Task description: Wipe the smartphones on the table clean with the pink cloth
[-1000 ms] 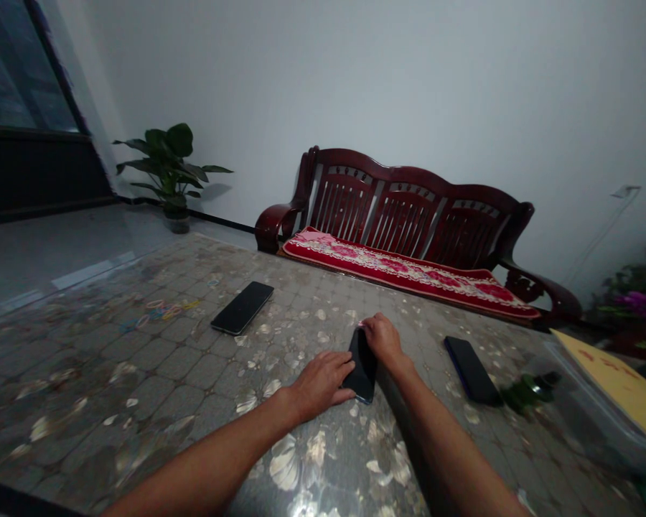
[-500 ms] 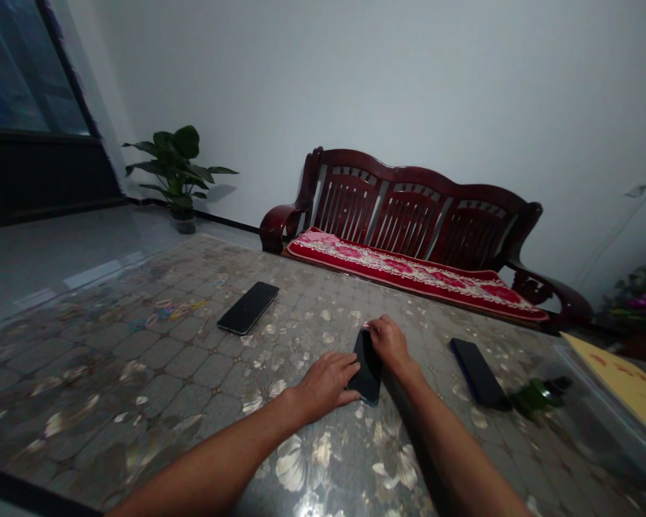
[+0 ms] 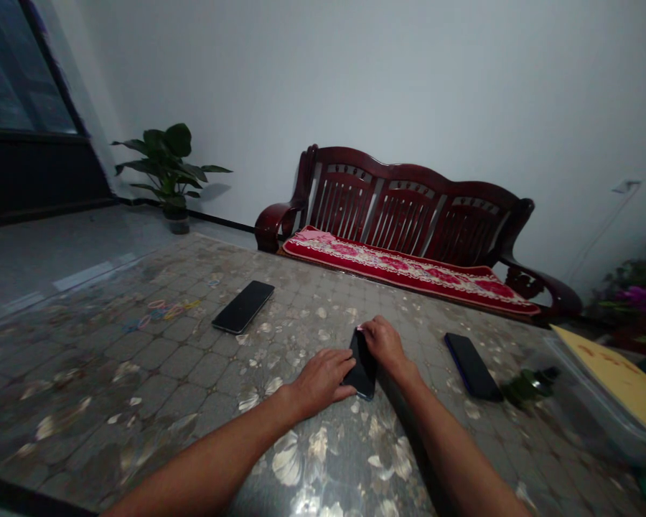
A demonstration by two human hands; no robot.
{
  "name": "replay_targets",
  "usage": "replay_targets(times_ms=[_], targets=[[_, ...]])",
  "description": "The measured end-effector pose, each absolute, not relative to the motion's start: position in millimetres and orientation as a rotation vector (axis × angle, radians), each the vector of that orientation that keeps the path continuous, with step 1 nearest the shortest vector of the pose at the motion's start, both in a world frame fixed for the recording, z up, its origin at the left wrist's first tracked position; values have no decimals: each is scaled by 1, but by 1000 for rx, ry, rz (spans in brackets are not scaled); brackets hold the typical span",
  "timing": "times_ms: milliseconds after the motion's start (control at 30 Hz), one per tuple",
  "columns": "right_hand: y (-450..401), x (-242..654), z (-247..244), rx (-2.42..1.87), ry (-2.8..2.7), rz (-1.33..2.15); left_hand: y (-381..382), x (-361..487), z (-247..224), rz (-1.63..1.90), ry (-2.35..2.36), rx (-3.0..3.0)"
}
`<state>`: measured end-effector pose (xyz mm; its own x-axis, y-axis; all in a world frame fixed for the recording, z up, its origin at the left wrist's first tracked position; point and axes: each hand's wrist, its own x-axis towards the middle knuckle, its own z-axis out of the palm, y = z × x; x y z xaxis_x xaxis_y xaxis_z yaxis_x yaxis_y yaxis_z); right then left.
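Note:
A dark phone lies face up on the patterned tablecloth between my two hands. My left hand rests against its left side, fingertips on the screen edge and thumb near the bottom corner. At the top end, my right hand is closed, its fingers pinched around something small and pinkish that is too small to name. Another black phone lies to the left, and a third phone with a blue edge lies to the right. Both are apart from my hands.
Colored rubber bands lie at the left. A green bottle and a clear plastic box with a yellow sheet on it stand at the right. Beyond the table are a wooden bench and a plant.
The whole view has shifted slightly, so everything appears a little further left. Both hands keep nearly the same places at the middle phone.

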<state>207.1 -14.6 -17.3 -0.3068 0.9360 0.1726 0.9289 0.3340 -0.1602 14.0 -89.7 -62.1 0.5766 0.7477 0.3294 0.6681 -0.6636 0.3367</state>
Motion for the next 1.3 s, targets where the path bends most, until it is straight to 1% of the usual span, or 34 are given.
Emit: replay_targets(times_ms=[200, 333, 400, 567, 767, 833, 1000, 1200, 1300], targets=[[-20, 213, -20, -1414, -2531, 162, -88, 14, -66, 692, 1176, 2633], [-18, 221, -18, -1565, -2419, 124, -89, 14, -66, 719, 1186, 2631], [-20, 222, -18, -1561, -2406, 150, -89, 14, -65, 722, 1186, 2638], [-28, 223, -20, -1294, -2528, 283, -88, 14, -65, 710, 1174, 2627], [-27, 230, -18, -1596, -2348, 172, -89, 14, -63, 690, 1202, 2630], [-30, 230, -21, -1549, -2358, 198, -90, 14, -61, 693, 1201, 2637], [-38, 233, -28, -1260, -2429, 316, -92, 15, -57, 683, 1219, 2657], [-26, 244, -29, -1507, -2285, 164, -91, 14, -61, 703, 1235, 2670], [-33, 244, -31, -1423, -2323, 217, -91, 13, -62, 728, 1224, 2690]])
